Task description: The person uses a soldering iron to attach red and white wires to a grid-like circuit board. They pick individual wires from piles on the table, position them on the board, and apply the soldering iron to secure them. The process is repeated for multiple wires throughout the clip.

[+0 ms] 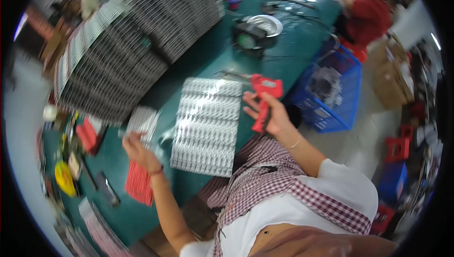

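Note:
My right hand [276, 117] holds a red soldering gun [266, 87] by its handle, some fingers spread to the left of the grip. The tool's thin metal tip points left over the far edge of a silvery panel [205, 127] covered in rows of small repeated shapes. My left hand [142, 154] is at the pale end of a bundle of red wires [138, 186], left of the panel. Its fingers are bent together and blurred, and I cannot make out what is between them. Pale strips or wire ends [143, 121] lie just beyond these fingers.
Tall stacks of similar panels [111, 63] stand at the far left of the green table [198, 61]. A dark device with a round silvery part [253, 35] sits beyond. Right of the table are a blue crate [338, 106] and a person in red [371, 16]. A yellow object [65, 179] lies left.

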Action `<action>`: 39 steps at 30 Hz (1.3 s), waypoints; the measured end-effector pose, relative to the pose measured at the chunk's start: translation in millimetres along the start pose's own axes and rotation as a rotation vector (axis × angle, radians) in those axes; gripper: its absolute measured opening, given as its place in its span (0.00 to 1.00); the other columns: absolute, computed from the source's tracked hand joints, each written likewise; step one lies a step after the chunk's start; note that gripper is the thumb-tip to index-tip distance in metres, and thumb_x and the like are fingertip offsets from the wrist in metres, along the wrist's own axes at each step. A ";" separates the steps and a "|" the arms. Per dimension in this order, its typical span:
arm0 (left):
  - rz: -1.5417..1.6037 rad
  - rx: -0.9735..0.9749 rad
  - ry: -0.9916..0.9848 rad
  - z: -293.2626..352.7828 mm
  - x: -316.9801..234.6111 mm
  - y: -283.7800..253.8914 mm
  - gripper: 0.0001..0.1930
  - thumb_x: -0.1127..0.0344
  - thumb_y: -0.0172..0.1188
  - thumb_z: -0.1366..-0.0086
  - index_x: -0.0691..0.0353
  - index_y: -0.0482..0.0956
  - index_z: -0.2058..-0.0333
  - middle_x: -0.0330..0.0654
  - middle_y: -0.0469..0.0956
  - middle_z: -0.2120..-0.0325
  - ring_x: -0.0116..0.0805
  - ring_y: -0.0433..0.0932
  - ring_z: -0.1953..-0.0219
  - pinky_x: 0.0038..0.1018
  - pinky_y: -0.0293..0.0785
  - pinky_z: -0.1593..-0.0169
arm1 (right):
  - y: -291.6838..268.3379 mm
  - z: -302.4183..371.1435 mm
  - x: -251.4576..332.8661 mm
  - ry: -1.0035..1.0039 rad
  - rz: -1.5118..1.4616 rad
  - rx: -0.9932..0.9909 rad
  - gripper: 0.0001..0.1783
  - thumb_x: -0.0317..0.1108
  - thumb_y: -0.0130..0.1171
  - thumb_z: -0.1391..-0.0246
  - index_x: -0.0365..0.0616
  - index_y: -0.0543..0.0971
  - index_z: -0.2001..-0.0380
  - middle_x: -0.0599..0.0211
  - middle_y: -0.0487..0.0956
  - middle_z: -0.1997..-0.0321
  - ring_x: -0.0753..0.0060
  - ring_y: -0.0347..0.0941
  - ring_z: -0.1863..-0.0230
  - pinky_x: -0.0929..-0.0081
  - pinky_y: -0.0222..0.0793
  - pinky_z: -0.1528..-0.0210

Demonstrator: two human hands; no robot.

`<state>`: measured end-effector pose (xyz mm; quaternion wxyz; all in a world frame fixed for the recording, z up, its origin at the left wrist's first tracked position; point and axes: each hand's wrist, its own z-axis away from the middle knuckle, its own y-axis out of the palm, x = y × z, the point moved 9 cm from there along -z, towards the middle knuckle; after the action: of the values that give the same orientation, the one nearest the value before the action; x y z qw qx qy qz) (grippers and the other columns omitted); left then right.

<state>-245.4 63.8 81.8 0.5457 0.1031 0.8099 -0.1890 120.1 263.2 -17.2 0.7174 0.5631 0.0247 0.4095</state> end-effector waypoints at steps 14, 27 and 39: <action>-0.497 0.892 0.344 121.9 -71.3 43.9 0.06 0.80 0.51 0.45 0.66 0.73 0.67 0.49 0.78 0.67 0.47 0.77 0.66 0.36 0.72 0.62 | 29.8 -15.5 -14.7 0.028 0.276 0.025 0.13 0.45 0.57 0.39 0.51 0.78 0.57 0.80 0.78 0.54 0.83 0.69 0.48 0.75 0.64 0.42; -0.866 0.825 0.403 193.4 -66.5 40.9 0.07 0.80 0.51 0.45 0.70 0.72 0.66 0.55 0.74 0.51 0.55 0.72 0.57 0.42 0.69 0.54 | 33.5 -23.8 -24.4 0.085 0.370 0.041 0.22 0.47 0.64 0.45 0.48 0.77 0.51 0.74 0.78 0.52 0.81 0.70 0.48 0.76 0.62 0.40; 0.104 -0.157 0.263 136.2 -70.1 -63.2 0.06 0.71 0.40 0.28 0.63 0.66 0.63 0.46 0.73 0.71 0.37 0.72 0.68 0.33 0.72 0.58 | 37.3 -18.1 -14.0 0.082 0.193 0.009 0.14 0.39 0.58 0.39 0.38 0.75 0.58 0.56 0.79 0.55 0.64 0.78 0.53 0.64 0.77 0.50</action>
<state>-127.0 -47.8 113.4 0.4504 0.1261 0.8801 -0.0815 80.9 269.9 1.1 0.6703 0.5488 0.0015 0.4995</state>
